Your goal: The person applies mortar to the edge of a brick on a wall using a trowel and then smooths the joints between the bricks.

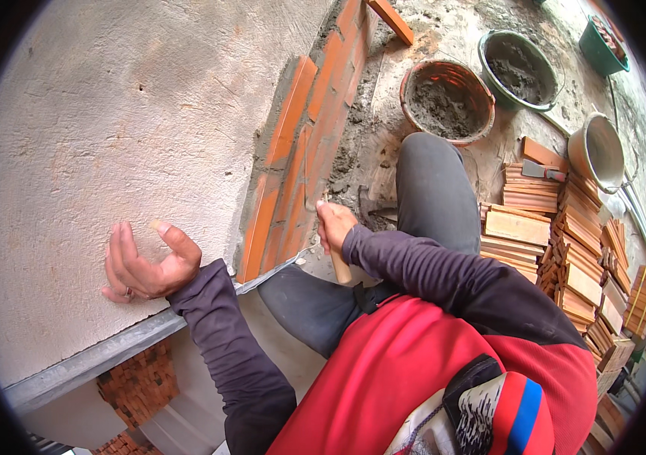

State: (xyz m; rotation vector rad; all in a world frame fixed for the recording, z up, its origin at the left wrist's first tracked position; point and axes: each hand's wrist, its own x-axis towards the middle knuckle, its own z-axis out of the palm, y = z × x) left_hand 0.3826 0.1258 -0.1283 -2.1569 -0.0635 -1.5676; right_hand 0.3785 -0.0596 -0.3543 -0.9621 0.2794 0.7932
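My right hand (336, 225) grips the wooden handle of a trowel (340, 267). Its thin metal end shows only partly, against the courses of orange bricks (291, 114) with grey mortar between them. My left hand (152, 265) is empty, thumb and fingers apart and slightly curled, over the rough plastered surface (133, 136). Whether it touches that surface I cannot tell. The brickwork runs along the plaster's right edge, with smeared mortar on its face. Crumbs of mortar (346, 159) lie along its foot, next to a dark metal tool (372, 208).
Mortar fills an orange-brown tub (482, 125) and a green-grey tub (547, 98) beyond my knee. A grey bucket (584, 152) stands right of them. Stacked bricks (516, 224) with a scraper (543, 171) on top occupy the right. A metal-coloured edge (95, 360) borders the plaster below my left hand.
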